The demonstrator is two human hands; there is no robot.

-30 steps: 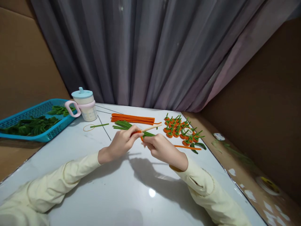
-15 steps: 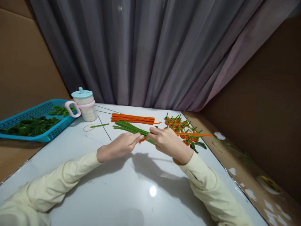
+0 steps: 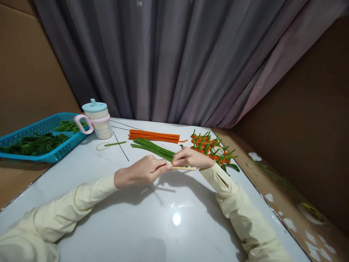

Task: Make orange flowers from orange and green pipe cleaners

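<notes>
My left hand [image 3: 148, 170] is closed, its thumb and forefinger pinching one end of a thin pale wooden stick [image 3: 188, 168] that points right, above the table. My right hand [image 3: 189, 157] meets it fingertip to fingertip, pinched on an orange pipe cleaner [image 3: 172, 163]; only a small bit of that shows, the rest being hidden by the fingers. Just behind the hands lies a bundle of green pipe cleaners [image 3: 152, 148]. Farther back is a bundle of orange pipe cleaners [image 3: 154, 136].
Several small orange pieces with green stems [image 3: 203, 142] cluster at the right, with a white ring-shaped roll [image 3: 217, 150] among them. A lidded cup [image 3: 102, 123] stands at left beside a blue basket [image 3: 57, 156] of green pieces. A green strip [image 3: 116, 144] lies near the cup.
The long orange strip that stuck out to the right of my right hand no longer shows there. My right hand has turned and shifted slightly, and the wooden stick has come into view.
</notes>
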